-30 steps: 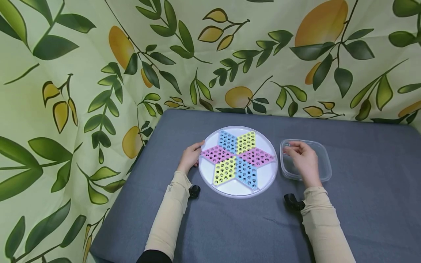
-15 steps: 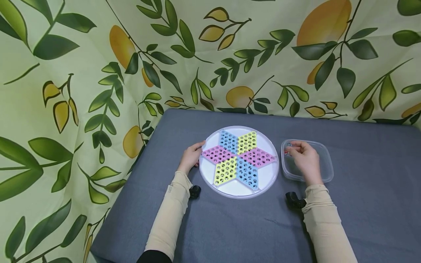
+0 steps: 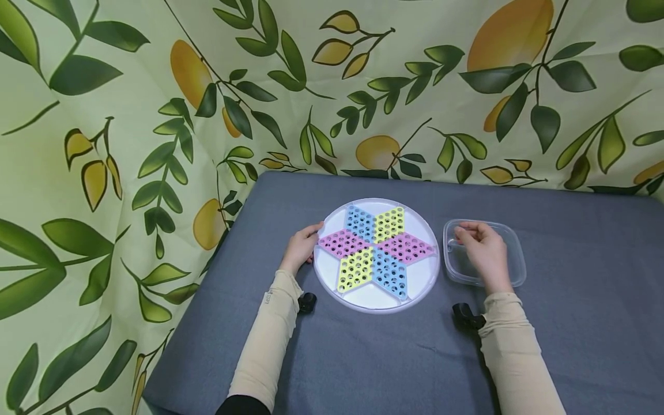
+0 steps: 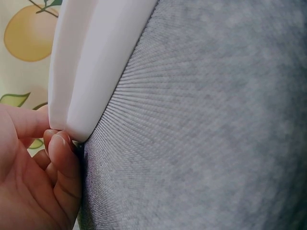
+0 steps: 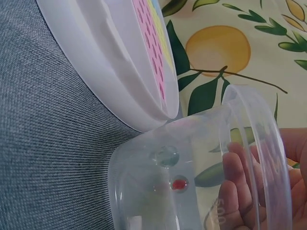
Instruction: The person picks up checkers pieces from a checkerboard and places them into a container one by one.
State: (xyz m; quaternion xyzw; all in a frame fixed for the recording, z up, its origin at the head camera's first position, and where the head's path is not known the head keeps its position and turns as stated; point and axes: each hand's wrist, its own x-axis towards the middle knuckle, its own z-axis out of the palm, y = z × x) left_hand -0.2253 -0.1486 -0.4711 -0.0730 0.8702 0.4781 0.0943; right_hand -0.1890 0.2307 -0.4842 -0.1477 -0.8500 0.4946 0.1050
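A round white Chinese checkers board (image 3: 324,276) lies on the cloth, its perforated star coloured blue, yellow and pink. At its left edge, my left hand (image 3: 299,249) grips the rim; thumb and fingertips meet the white edge (image 4: 91,72) in the left wrist view. Over a clear plastic container (image 3: 515,259) hovers my right hand (image 3: 485,253), fingers loosely bent. Through the container's wall the right wrist view shows two glass marbles, a greenish one (image 5: 167,156) and one with red inside (image 5: 180,184), apart from the fingertips (image 5: 234,167). No marble shows between those fingers.
Grey-blue cloth (image 3: 394,369) covers the table. A leaf-and-fruit patterned curtain (image 3: 290,132) hangs along the back and left side. The container stands just right of the board, with a narrow gap between them. Black wrist cameras (image 3: 467,317) stick out beside both sleeves.
Marbles seen at my right fingertips in the earlier frames no longer show there. That hand has shifted slightly right over the container. My left hand keeps its grip on the board.
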